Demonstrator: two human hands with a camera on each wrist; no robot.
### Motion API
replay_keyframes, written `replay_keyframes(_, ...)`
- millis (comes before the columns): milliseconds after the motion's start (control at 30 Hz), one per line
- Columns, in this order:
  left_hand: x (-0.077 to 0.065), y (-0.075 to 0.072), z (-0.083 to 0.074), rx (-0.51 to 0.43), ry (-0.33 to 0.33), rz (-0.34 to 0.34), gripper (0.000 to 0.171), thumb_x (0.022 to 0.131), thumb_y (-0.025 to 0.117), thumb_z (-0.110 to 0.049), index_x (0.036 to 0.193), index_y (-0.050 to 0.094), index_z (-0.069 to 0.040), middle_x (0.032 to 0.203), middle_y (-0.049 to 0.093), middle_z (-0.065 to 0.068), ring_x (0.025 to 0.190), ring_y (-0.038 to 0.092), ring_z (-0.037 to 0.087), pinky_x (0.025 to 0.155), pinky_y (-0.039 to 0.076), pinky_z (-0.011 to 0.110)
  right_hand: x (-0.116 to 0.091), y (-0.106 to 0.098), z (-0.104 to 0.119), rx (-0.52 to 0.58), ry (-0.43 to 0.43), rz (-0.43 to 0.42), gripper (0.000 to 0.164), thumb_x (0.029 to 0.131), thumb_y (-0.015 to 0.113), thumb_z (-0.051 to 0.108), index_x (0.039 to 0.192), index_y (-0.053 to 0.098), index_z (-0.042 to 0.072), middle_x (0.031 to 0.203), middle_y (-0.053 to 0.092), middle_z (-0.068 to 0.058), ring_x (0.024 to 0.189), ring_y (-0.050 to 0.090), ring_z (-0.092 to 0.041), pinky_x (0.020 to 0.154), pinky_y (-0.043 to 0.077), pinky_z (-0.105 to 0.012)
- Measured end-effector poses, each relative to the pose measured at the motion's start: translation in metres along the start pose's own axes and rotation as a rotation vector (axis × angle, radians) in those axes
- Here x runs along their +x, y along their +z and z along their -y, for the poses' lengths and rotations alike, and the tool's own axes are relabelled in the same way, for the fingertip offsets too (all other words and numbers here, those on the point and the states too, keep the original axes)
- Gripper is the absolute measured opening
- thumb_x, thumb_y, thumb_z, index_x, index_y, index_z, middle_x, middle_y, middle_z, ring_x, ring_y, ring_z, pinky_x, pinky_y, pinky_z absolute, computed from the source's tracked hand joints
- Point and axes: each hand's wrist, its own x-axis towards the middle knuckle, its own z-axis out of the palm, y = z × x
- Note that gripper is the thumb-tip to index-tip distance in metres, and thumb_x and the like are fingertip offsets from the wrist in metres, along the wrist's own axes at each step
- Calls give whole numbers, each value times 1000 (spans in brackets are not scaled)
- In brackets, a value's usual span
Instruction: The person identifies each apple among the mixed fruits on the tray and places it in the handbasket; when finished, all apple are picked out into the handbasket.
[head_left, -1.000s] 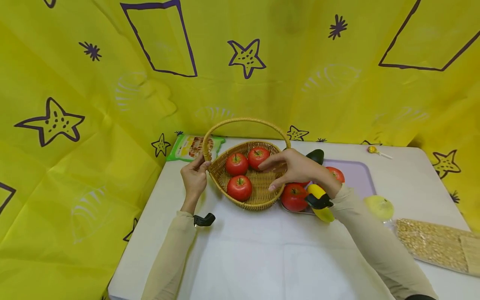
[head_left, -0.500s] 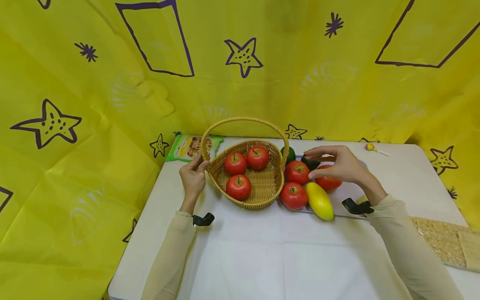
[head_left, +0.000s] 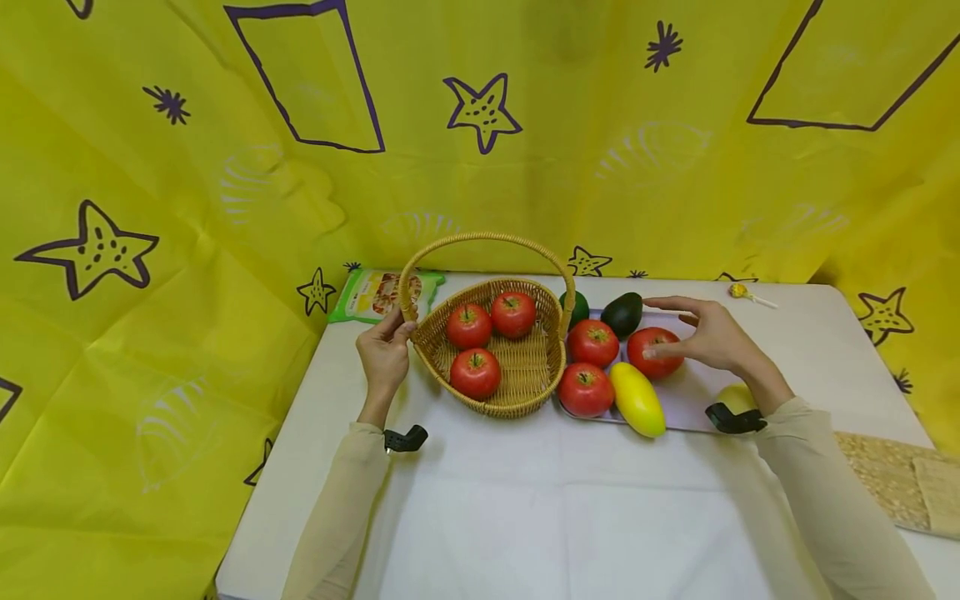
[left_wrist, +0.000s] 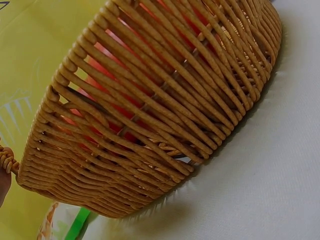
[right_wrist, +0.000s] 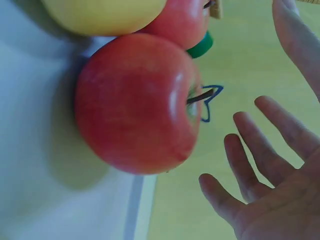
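- The left wrist view is filled almost wholly by the wicker wall of the basket [left_wrist: 150, 110]; only red patches of the fruit inside show between the strands, and of the left hand only a fingertip shows at the frame's left edge.
- In the right wrist view the mango [right_wrist: 100, 12] is cut off at the top, and a second red apple behind the near one is mostly hidden.
- A pale yellow-green fruit [head_left: 737, 397] sits largely hidden behind the right wrist; what it is I cannot tell.
- The apple nearest the right hand [head_left: 656, 351] is glossy red with a short dark stem and rests on the lilac tray [head_left: 693, 392], right of 2 other red apples and the mango [head_left: 637, 399], with a dark avocado [head_left: 622, 314] behind.
- The right hand [head_left: 708, 336] hovers just over that apple, fingers spread and straight, gripping nothing; the wrist view shows a gap between fingertips [right_wrist: 240, 135] and fruit.
- The left hand [head_left: 384, 354] pinches the base of the basket's handle [head_left: 408, 321]; the basket [head_left: 495, 392] holds 3 red apples and touches the tray's left edge.
- 1 second ago the right hand was over the basket; it has since swung right to the tray, uncovering the avocado, while the left hand has kept its grip.
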Motion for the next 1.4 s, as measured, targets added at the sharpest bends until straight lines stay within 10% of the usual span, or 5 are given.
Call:
replay_keyframes(1067, 0, -2, 0, -11, -18, 19, 37, 89, 63, 14, 126, 55, 16, 113, 62, 37, 88, 70, 3, 82, 59, 19, -1, 3, -34, -98, 14, 164, 82, 72, 90, 29, 140, 53, 2, 136, 58, -23, 117, 58, -42, 98, 51, -56)
replay_keyframes(1400, 4, -2, 30, -19, -22, -16, 38, 89, 63, 13, 127, 58, 11, 112, 64, 35, 86, 70, -1, 80, 59, 19, -2, 4, -37, -68, 30, 147, 82, 70, 91, 31, 139, 55, 5, 134, 60, -20, 114, 59, -37, 87, 54, -23)
